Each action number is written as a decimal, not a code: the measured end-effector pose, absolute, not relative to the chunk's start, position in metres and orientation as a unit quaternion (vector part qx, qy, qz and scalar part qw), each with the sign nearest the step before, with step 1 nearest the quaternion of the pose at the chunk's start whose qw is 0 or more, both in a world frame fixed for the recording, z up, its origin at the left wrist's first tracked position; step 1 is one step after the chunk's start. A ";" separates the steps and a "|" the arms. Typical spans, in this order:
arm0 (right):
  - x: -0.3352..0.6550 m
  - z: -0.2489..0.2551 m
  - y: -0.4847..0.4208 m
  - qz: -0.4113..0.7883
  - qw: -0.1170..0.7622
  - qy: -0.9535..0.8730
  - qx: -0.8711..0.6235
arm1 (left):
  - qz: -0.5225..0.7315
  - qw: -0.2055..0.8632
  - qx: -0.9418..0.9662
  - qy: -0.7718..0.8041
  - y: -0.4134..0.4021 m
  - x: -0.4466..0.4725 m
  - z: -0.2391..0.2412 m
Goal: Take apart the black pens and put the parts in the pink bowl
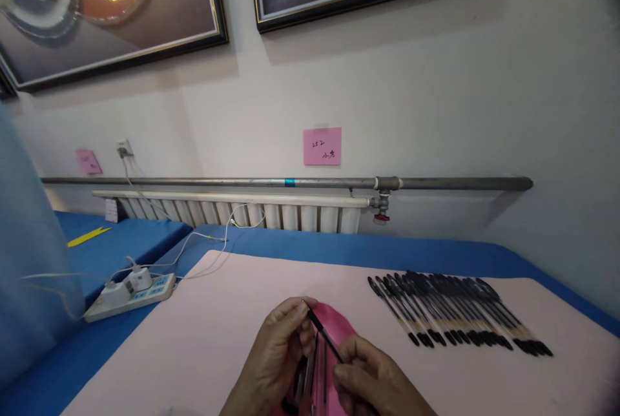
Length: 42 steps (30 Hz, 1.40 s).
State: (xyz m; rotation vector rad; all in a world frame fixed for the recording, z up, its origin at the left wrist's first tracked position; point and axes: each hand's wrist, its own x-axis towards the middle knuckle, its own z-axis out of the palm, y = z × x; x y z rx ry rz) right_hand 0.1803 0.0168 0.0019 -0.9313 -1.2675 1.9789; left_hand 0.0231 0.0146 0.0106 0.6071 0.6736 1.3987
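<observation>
A slim dark pen (323,332) slants between my two hands. My left hand (277,353) pinches its upper end between thumb and forefinger. Lower down and to the right, my right hand (375,377) has its fingers closed round the other end. Below and behind the hands is a bright pink bag or pouch (338,320), with several long, dark and clear pen parts in it, partly hidden by my hands. To the right, many black-capped pens (436,306) lie side by side in a slanted row on the pale pink sheet (194,345).
The sheet covers a blue table (310,245). At the left stands a white power strip (133,296) with plugs and a trailing white cable. Light blue cloth (33,274) hangs at the left edge. Behind the table are a radiator (285,216) and a grey pipe (232,181).
</observation>
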 end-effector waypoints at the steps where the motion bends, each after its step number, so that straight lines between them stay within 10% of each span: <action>1: 0.180 0.005 0.017 0.767 0.289 -0.455 -0.348 | 0.621 0.673 0.270 0.297 0.015 0.023 0.010; 16: 0.181 0.009 0.009 0.824 0.262 -0.369 -0.341 | 0.621 0.672 0.270 0.299 0.014 0.024 0.013; 27: 0.178 -0.011 0.015 0.583 0.355 -0.573 -0.455 | 0.677 0.580 0.235 0.388 0.022 0.006 0.012; 35: 0.191 -0.002 0.022 0.605 0.351 -0.542 -0.465 | 0.295 0.400 0.533 0.684 0.016 -0.003 -0.003; 42: 0.186 0.000 0.017 0.632 0.322 -0.538 -0.456 | 0.338 0.394 0.548 0.656 0.014 0.000 0.008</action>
